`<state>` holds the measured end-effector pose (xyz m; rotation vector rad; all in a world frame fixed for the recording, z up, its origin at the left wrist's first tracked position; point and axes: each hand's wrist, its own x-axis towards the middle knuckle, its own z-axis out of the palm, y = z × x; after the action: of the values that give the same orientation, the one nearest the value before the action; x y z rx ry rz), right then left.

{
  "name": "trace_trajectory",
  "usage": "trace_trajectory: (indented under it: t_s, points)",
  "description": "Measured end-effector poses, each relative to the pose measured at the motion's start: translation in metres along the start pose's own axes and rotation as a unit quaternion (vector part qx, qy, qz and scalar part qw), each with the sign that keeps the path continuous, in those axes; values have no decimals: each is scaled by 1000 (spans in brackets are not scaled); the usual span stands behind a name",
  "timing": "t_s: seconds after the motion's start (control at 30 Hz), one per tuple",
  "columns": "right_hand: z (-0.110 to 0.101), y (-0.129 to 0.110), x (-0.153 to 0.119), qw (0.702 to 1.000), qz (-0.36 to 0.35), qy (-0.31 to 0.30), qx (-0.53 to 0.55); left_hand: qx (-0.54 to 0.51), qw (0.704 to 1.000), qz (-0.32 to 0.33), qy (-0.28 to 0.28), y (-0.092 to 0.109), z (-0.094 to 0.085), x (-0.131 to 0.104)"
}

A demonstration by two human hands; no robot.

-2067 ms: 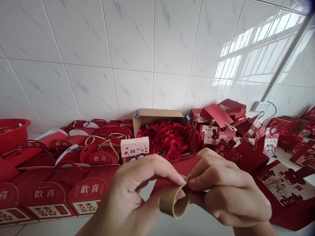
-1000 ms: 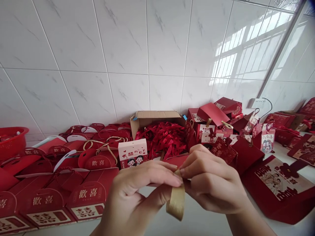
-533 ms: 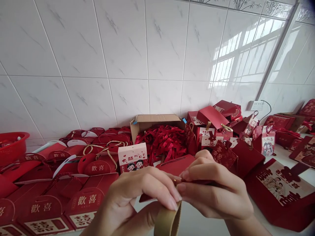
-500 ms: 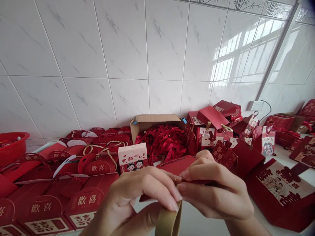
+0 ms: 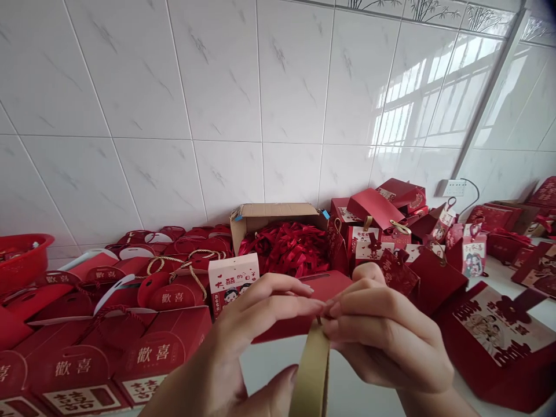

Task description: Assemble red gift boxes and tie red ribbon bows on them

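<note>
R hand [image 5: 386, 330] pinches top of gold strap [image 5: 309, 370]; L hand [image 5: 243, 336] fingertips nr it, thumb apart; ctn [image 5: 278, 211] w/ red ribbons [image 5: 286, 246] behind

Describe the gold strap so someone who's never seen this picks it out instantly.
Find the cardboard carton of red ribbons by the tiled wall. Below it, the left hand and right hand meet; the gold strap runs from there to the bottom edge. It is broad and flat, unlike the twisted gold cord at left, and the only gold piece at the hands.
</note>
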<state>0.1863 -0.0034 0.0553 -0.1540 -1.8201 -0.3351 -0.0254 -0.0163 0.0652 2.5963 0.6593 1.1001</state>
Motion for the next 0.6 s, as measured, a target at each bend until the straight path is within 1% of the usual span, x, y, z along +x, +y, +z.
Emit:
trace_trajectory:
  t_s: [0.13,0.27,0.33,0.4,0.5,0.53,0.6]
  points:
    - [1,-2,-1,1000,-9,14,-10,-9,1000,7,27,-2,5,0]
    - [7,3,-2,1000,-10,18,-17,1,996,28,82,-2,9,6]
    - [11,8,-1,1000,0,19,3,15,993,39,110,-5,9,10]
    - [14,13,-1,998,52,-4,36,46,989,47,131,-11,9,12]
    - [18,19,-3,984,146,-74,66,103,983,59,143,-23,10,12]
    - [18,20,-3,980,161,-91,69,114,981,60,143,-27,11,12]
    - [20,22,-5,976,176,-108,69,123,980,55,144,-33,12,12]
